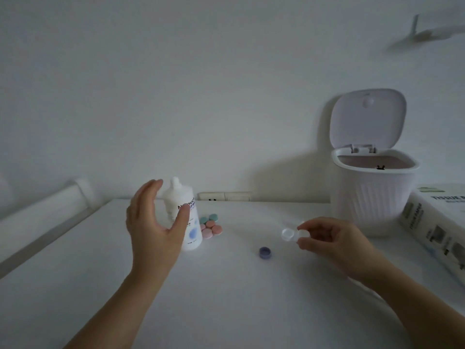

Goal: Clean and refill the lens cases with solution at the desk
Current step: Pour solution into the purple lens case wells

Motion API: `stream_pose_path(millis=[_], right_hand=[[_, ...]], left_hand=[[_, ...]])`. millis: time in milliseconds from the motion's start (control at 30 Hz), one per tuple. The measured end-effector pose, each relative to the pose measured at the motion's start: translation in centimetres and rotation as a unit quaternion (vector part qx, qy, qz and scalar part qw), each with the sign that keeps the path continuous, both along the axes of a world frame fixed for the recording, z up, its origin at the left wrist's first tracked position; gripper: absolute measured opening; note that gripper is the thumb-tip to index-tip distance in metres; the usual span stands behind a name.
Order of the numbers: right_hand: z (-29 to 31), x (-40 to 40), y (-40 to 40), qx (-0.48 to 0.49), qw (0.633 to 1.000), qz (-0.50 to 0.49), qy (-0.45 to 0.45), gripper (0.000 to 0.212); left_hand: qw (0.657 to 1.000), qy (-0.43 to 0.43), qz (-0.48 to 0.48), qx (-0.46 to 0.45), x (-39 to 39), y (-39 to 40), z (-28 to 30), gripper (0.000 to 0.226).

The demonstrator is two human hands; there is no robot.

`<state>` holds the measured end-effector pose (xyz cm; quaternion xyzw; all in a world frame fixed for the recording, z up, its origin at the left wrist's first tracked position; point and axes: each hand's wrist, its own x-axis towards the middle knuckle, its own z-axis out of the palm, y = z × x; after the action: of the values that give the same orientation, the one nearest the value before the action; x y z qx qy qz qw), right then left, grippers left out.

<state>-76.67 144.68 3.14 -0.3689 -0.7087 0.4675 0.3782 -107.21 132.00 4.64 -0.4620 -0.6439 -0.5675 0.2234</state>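
A white solution bottle (189,217) stands upright on the white desk (226,285), its nozzle showing at the top. My left hand (153,222) is spread open just in front of the bottle, fingers and thumb curved around it, though contact cannot be made out. My right hand (329,240) pinches a clear lens case (289,234) a little above the desk, its open wells facing up. A purple cap (265,252) lies on the desk left of that hand. Several pink and green caps or cases (210,226) lie clustered right of the bottle.
A white ribbed bin (372,197) with its lid raised stands at the back right. A tissue box (437,227) lies at the right edge. A wall socket strip (225,196) sits behind the desk, and a white rail (50,212) runs along the left.
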Motion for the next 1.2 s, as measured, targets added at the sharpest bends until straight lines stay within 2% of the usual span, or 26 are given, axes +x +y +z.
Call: stream_pose_path(millis=[67,133,167,233,333,467,600,700,767,833,867,1000,1133,1200], right_hand=[[0.0,0.1,-0.2,0.006,1.0,-0.001,-0.006,0.021],[0.0,0.2,-0.2,0.012,1.0,-0.004,-0.013,0.02],[-0.1,0.2,-0.2,0.011,1.0,-0.004,-0.013,0.02],[-0.2,0.2,-0.2,0.005,1.0,-0.001,-0.008,0.018],[-0.4,0.1,-0.2,0.009,1.0,0.007,-0.014,0.016],[-0.3,0.2,-0.2,0.0,1.0,0.008,0.004,0.021],[-0.1,0.3,-0.2,0.0,1.0,0.011,0.011,0.017],[0.5,0.7,-0.3,-0.004,0.999,0.022,0.027,0.017],[1.0,0.9,-0.5,-0.018,0.998,0.028,0.051,0.027],[1.4,1.1,-0.5,-0.024,0.996,0.026,0.076,0.036],[1.5,1.1,-0.5,-0.017,0.996,0.026,0.079,0.033],[1.4,1.3,-0.1,-0.01,0.994,0.019,0.103,0.016],[1.2,1.3,0.1,-0.011,0.995,0.01,0.1,0.016],[1.2,1.2,0.1,-0.008,0.995,0.009,0.101,0.02]], left_hand=[[0.985,-0.151,-0.027,-0.075,-1.0,-0.1,-0.2,0.089],[0.954,-0.25,-0.076,-0.149,-1.5,0.0,-0.9,0.105],[0.942,-0.276,-0.098,-0.167,-1.6,0.2,-1.4,0.102],[0.93,-0.303,-0.12,-0.17,-2.0,0.7,-2.2,0.077],[0.933,-0.301,-0.132,-0.146,-2.1,1.5,-2.7,0.045],[0.937,-0.28,-0.193,-0.081,-0.8,1.2,-1.8,0.034],[0.92,-0.24,-0.294,-0.098,1.3,1.0,0.5,0.049],[0.944,-0.14,-0.267,-0.137,2.8,1.8,1.5,0.064],[0.953,-0.077,-0.258,-0.142,3.8,2.5,1.5,0.071],[0.95,-0.037,-0.272,-0.15,4.7,3.6,1.2,0.075],[0.945,-0.029,-0.285,-0.155,5.0,4.1,0.9,0.076],[0.924,-0.045,-0.334,-0.182,5.7,5.6,-0.6,0.071],[0.891,-0.139,-0.393,-0.179,5.8,5.9,-1.3,0.066],[0.887,-0.16,-0.393,-0.183,5.5,6.1,-1.6,0.068]])
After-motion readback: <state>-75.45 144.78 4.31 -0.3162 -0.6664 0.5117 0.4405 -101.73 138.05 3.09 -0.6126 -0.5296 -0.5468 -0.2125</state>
